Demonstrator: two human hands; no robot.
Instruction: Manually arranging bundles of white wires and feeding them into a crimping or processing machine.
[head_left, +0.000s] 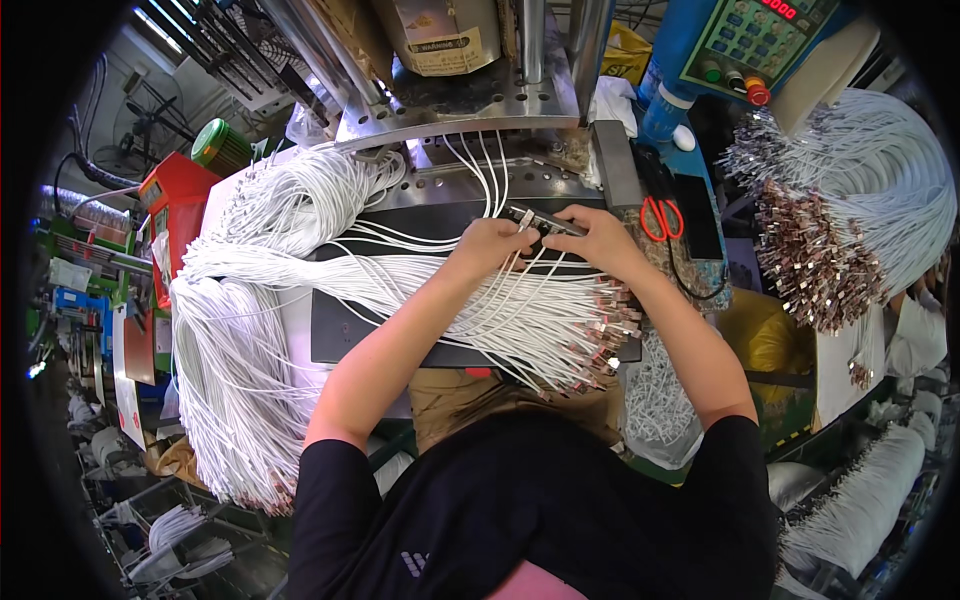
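Over the middle of the bench, my left hand (495, 245) is closed, its fingertips pinching a white cable near its small metal connector (528, 219). My right hand (600, 240) is closed on a narrow dark metal bar (546, 217), index finger along its far side and thumb nearer me. The fingertips of both hands almost meet, and part of the bar is hidden under them. Below my hands lies a large bundle of white cables (410, 285), its copper-coloured and silver connector ends (610, 325) fanned out toward the right. Several cables run from the hands back to the press.
A press with a steel plate (460, 110) stands ahead. Coiled white cables (300, 200) lie left, more hang over the left edge (235, 380). At right are red-handled scissors (661, 218), a dark phone (692, 215), a control panel (755, 50) and a hanging cable bundle (880, 190).
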